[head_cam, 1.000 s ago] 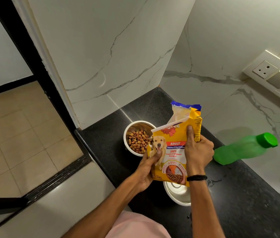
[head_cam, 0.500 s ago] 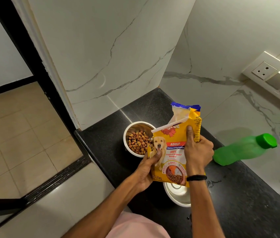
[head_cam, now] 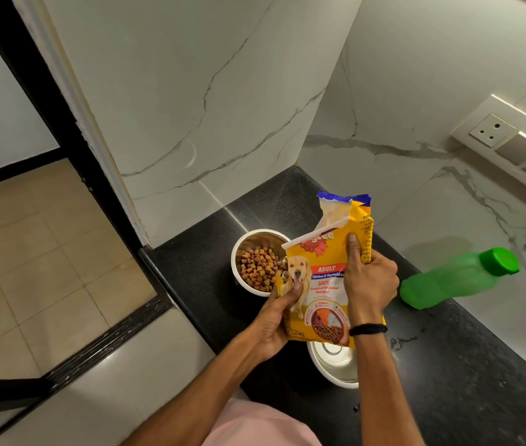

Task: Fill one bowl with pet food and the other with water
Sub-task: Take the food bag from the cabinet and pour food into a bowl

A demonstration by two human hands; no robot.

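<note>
I hold a yellow pet food bag (head_cam: 322,278) upright over the black counter, its torn top open. My left hand (head_cam: 276,317) grips its lower left edge and my right hand (head_cam: 367,281) clasps its right side, thumb on the front. Behind the bag on the left stands a steel bowl (head_cam: 248,243) with brown kibble (head_cam: 260,268) in it. A second steel bowl (head_cam: 332,365) sits beneath the bag, nearer to me, partly hidden; the part that shows looks empty. A green water bottle (head_cam: 458,278) with its cap on stands to the right.
The black counter (head_cam: 448,381) runs from a marble corner toward the lower right. Its left edge (head_cam: 171,284) drops to a tiled floor. A socket and switch panel (head_cam: 512,143) is on the right wall.
Almost nothing differs. The bag stays upright in both hands, and the view has shifted very slightly.
</note>
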